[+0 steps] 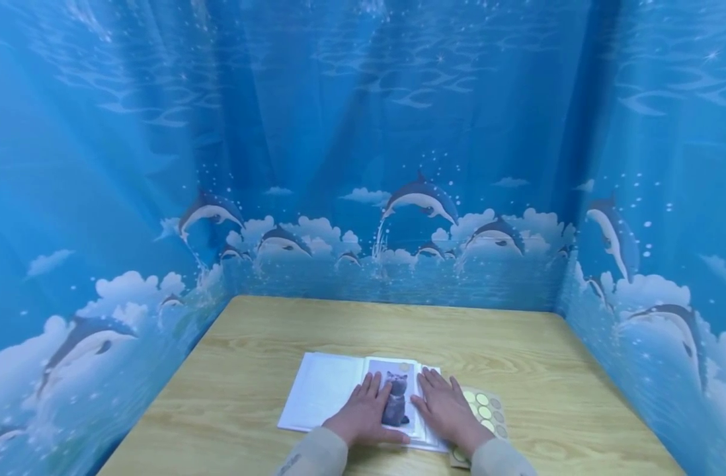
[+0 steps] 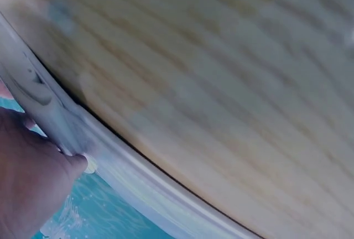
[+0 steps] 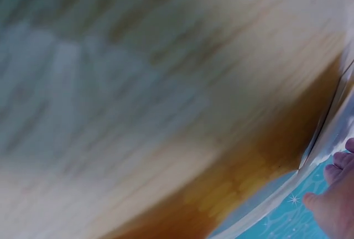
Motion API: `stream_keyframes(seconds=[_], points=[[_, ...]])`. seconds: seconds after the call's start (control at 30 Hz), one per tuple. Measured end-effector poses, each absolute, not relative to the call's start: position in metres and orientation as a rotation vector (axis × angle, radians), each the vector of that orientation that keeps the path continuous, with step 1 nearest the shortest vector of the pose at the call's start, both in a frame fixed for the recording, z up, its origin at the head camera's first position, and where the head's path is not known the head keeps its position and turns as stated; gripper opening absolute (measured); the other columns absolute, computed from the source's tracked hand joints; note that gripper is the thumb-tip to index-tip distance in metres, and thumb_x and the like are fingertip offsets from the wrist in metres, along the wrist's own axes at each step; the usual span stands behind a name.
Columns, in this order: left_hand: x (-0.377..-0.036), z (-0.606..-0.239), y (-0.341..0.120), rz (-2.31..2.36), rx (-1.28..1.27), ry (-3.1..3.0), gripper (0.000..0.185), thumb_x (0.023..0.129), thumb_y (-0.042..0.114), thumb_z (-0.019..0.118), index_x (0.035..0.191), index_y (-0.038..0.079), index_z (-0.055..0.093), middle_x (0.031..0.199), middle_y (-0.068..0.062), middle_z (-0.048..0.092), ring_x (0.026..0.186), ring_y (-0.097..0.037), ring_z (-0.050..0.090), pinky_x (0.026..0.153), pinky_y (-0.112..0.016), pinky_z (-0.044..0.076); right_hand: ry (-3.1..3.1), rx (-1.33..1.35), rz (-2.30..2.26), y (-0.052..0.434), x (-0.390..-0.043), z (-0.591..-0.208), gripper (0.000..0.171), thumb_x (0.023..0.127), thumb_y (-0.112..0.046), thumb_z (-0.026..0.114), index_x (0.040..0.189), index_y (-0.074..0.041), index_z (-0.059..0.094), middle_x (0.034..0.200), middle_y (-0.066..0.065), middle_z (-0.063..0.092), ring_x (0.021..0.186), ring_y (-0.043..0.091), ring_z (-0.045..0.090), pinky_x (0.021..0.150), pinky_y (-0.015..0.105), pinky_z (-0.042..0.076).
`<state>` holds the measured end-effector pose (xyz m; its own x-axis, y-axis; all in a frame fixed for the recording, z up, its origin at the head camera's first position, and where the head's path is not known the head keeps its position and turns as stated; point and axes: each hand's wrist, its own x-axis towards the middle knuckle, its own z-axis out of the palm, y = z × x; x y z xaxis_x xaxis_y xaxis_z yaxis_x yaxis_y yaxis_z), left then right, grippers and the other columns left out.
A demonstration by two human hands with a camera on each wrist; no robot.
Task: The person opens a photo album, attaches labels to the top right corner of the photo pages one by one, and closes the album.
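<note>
An open album (image 1: 327,390) of clear sleeves lay near the front edge of the wooden table (image 1: 518,357), and one sleeve on its right page held a photo of a grey cat (image 1: 397,396); the left page looked blank white. The left hand (image 1: 363,415) rested flat on the page with its fingers straight, touching the left side of the cat photo and covering part of it. The right hand (image 1: 448,410) lay flat as well, fingers spread and straight, on the right edge of the album just beside the photo. A sheet of round stickers (image 1: 488,411), pale yellow and grey, sat partly tucked under the right hand and sleeve, so its near end was hidden. Blue dolphin curtains (image 1: 161,198) walled the table on three sides. Both wrist views were badly blurred: the left showed only wood grain, a pale album edge (image 2: 127,167) and a bit of hand, the right only wood and a few fingertips (image 3: 337,167).
</note>
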<state>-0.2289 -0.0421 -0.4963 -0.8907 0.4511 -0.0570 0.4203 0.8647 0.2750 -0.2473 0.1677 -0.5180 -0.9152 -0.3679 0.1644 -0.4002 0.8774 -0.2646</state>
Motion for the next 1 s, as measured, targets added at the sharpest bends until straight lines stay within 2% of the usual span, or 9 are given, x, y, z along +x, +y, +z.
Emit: stream_keyframes(seconds=[0.13,0.37,0.57,1.0], points=[[-0.229,-0.495,-0.044,0.379,0.69,2.91,0.109,0.074,0.072,0.07,0.153,0.004,0.035,0.16,-0.023,0.023,0.148,-0.038,0.019,0.119,-0.047,0.024,-2.932,0.586,0.464,0.168,-0.246,-0.518,0.056,0.102,-0.037,0.051,0.14,0.005,0.05,0.148,0.024,0.044,0.139,0.041,0.038,0.113,0.067,0.02],[-0.232,-0.5,-0.047,0.417,0.69,2.903,0.109,0.076,0.074,0.066,0.154,0.006,0.034,0.161,-0.022,0.02,0.148,-0.038,0.017,0.119,-0.048,0.023,-2.941,0.549,0.489,0.168,-0.241,-0.516,0.052,0.103,-0.033,0.05,0.14,0.004,0.051,0.149,0.023,0.044,0.14,0.041,0.036,0.112,0.067,0.021],[-0.232,-0.497,-0.049,0.489,0.691,2.878,0.103,0.081,0.071,0.064,0.154,0.006,0.034,0.16,-0.023,0.02,0.148,-0.039,0.017,0.119,-0.049,0.023,-2.942,0.529,0.517,0.169,-0.239,-0.516,0.052,0.104,-0.032,0.049,0.141,0.004,0.049,0.15,0.023,0.043,0.14,0.041,0.036,0.113,0.068,0.02],[-0.233,-0.498,-0.058,0.676,0.724,2.852,0.081,0.095,0.063,0.048,0.152,0.007,0.038,0.159,-0.024,0.023,0.147,-0.042,0.018,0.116,-0.056,0.025,-2.946,0.495,0.56,0.167,-0.239,-0.514,0.053,0.106,-0.034,0.045,0.143,0.004,0.047,0.152,0.022,0.04,0.142,0.04,0.033,0.114,0.066,0.019]])
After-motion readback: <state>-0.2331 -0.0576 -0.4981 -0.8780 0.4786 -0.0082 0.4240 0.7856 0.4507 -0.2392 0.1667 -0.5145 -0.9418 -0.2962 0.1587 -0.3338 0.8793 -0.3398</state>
